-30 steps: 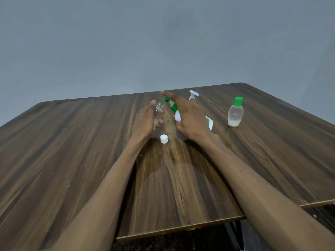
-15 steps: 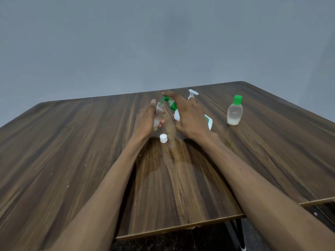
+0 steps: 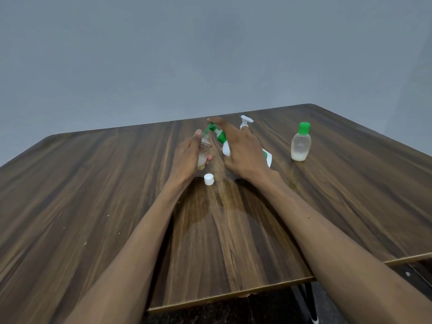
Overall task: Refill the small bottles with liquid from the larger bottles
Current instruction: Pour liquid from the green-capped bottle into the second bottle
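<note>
Left hand [image 3: 187,157] has its fingers curled round a small clear bottle [image 3: 203,153], cap off, held roughly upright just above the wooden table [image 3: 98,195], with a bit of pale liquid at the bottom. Right hand [image 3: 240,150] is wrapped round a white pump bottle [image 3: 225,149], index finger stretched flat across its green pump head [image 3: 213,129], and the nozzle sits right at the small bottle's open mouth. The little white cap [image 3: 209,179] is on the table just in front of the hands. A 2nd pump top [image 3: 245,121], white, pokes up behind the right hand. Off to the right stands a green-capped bottle [image 3: 301,142], well apart.
</note>
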